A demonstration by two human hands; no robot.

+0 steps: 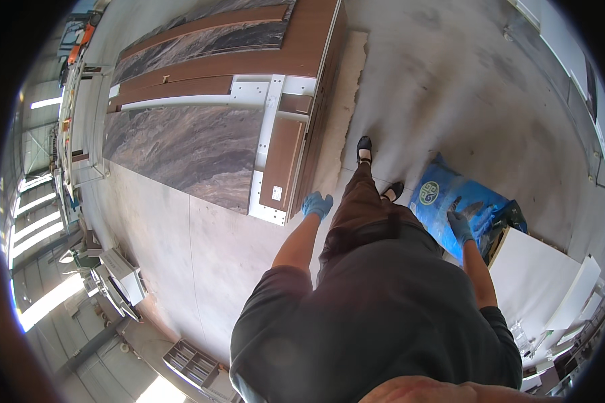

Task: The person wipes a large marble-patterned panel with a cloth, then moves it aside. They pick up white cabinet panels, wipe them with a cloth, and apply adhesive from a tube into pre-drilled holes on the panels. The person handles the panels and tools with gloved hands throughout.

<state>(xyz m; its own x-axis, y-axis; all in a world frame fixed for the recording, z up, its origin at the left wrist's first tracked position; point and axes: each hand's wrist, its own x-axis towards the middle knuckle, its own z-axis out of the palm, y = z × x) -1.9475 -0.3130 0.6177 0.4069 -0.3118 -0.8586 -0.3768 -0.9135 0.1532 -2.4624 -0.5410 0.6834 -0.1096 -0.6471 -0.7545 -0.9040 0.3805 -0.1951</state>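
Observation:
Both of my hands wear blue gloves. My left hand (317,205) hangs beside the near right corner of a stack of furniture panels, with its thumb apart from the fingers and nothing in it. Nearest to it is a brown panel (279,161) with a small white label. A dark panel with a stone-like grain (188,151) lies flat to its left on the same stack. My right hand (460,227) is held over a large blue sack (444,195), its fingers stretched out and empty. I cannot tell whether it touches the sack.
White boards (534,272) stand at the right, beside the sack. A sheet of cardboard (346,101) lies along the stack's right side. At the lower left is a grey slotted rack (193,363). Metal frames (87,121) stand beyond the stack at the left.

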